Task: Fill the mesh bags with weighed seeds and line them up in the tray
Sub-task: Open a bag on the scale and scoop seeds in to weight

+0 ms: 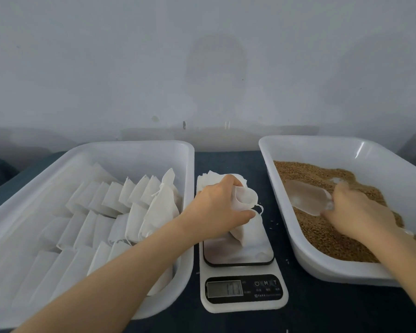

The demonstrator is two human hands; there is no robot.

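My left hand (216, 207) grips a white mesh bag (246, 227) by its neck and holds its mouth open above the platform of a white digital scale (240, 255). The bag's lower end rests on the platform. My right hand (357, 212) holds the handle of a clear plastic scoop (305, 195), which lies in the brown seeds (322, 234) of the right tray (322, 267). The left tray (187, 260) holds several rows of filled white bags (135, 207) leaning on one another.
A stack of flat empty bags (209, 181) lies behind the scale, between the two trays. A few loose seeds dot the dark tabletop (322, 306) near the scale. A pale wall rises just behind the trays.
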